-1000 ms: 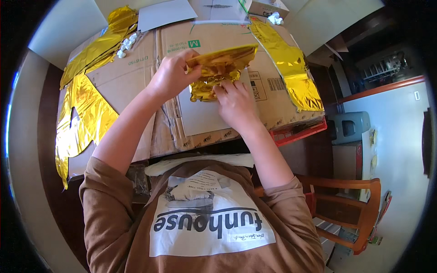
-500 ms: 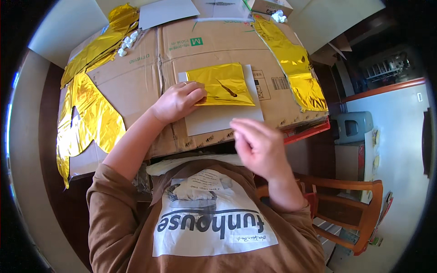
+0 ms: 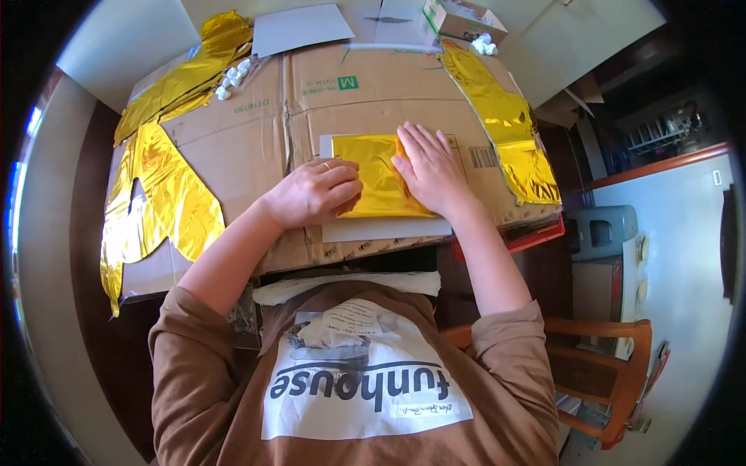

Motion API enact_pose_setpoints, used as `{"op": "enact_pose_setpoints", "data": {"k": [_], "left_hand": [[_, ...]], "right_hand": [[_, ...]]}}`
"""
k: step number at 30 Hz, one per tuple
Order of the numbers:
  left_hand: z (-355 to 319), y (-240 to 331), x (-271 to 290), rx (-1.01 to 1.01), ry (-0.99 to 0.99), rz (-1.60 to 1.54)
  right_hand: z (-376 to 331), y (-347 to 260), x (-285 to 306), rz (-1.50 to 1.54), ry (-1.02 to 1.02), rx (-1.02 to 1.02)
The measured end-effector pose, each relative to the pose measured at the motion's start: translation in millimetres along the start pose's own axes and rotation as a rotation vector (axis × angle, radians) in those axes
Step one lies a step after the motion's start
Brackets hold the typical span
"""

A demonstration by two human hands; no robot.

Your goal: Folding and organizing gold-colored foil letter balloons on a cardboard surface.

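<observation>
**Gold foil pressed flat under both hands**

Foil sheet [image 3: 381, 175], folded to a gold rectangle, lies on a grey card [image 3: 385, 227] at the near middle of the counter [image 3: 256, 147], which is covered by flattened cardboard boxes. My left hand [image 3: 318, 193] rests loosely curled on the sheet's left edge, knuckles up, gripping nothing that I can see; my right hand [image 3: 429, 167] lies open, palm down and fingers spread, on its right part. Pressing from both sides looks meant to keep the springy foil from lifting and to hold its crease.

The card shows bare along its near edge, close to the counter's front edge just before my chest. Long gold foil strips [image 3: 159, 182] lie to the left, well apart from the sheet, and another strip [image 3: 505, 116] runs down the right side near my right hand. White crumpled bits [image 3: 231, 78] sit at the far left, a small open box [image 3: 464, 17] at the far edge. Open cardboard lies beyond the sheet.
</observation>
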State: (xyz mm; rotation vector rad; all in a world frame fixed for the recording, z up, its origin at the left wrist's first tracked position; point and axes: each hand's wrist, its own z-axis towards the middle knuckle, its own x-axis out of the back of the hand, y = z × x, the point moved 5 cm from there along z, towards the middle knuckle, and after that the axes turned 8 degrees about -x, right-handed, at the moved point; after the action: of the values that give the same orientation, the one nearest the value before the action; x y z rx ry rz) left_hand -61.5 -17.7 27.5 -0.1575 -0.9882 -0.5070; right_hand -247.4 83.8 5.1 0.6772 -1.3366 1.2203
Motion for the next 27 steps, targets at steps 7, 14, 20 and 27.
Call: {"op": "enact_pose_setpoints", "data": {"k": [7, 14, 20, 27], "left_hand": [[3.8, 14.2, 10.2, 0.081, -0.198, -0.096], [5.6, 20.4, -23.9, 0.334, -0.248, 0.039], [12.6, 16.6, -30.0, 0.452, -0.266, 0.108], [15.1, 9.6, -41.5, 0.478, -0.339, 0.16]], "right_hand": [[-22.3, 1.0, 4.2, 0.03, 0.224, 0.056], [-10.0, 9.8, 23.3, 0.149, 0.245, 0.042], [-18.7, 3.1, 8.5, 0.036, 0.294, 0.063], [-22.4, 10.5, 28.9, 0.279, 0.313, -0.06]]}}
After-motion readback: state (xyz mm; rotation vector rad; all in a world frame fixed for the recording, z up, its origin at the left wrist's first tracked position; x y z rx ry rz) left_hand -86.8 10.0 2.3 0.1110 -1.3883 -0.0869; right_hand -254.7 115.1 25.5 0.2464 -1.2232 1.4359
